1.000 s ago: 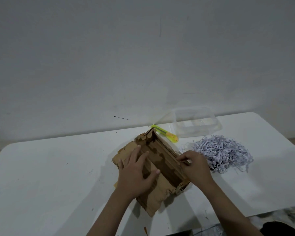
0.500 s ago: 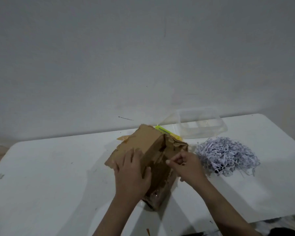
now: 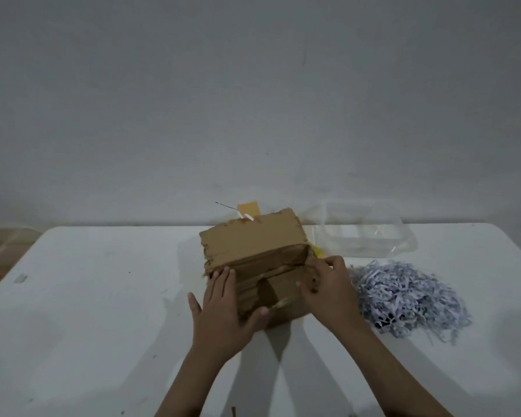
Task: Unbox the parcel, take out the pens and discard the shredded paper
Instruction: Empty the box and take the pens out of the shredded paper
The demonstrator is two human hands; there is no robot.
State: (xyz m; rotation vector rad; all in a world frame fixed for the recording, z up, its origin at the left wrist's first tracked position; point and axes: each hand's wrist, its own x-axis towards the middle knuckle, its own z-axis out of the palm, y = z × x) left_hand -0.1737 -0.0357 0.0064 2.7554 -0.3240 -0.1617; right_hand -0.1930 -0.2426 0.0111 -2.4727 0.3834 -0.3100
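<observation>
A worn brown cardboard box (image 3: 253, 240) stands in the middle of the white table (image 3: 103, 296), its flaps folded over and a yellowish scrap sticking up behind its top edge. My left hand (image 3: 223, 314) lies flat against its near left side, fingers straight, thumb on the front face. Over on the box's right edge, my right hand (image 3: 328, 291) grips with curled fingers. A heap of pale shredded paper (image 3: 403, 296) lies on the table just right of that hand. No pens are visible.
A clear plastic container (image 3: 370, 233) sits at the back right by the wall. The yellow tip of a cutter (image 3: 318, 252) peeks out behind the box's right corner. The table's edge runs along the left, and bare table lies left of the box.
The box has been turned over and squared towards me, from lying open to standing with a plain face up. Both hands shifted with it, and the cutter is now mostly hidden behind it.
</observation>
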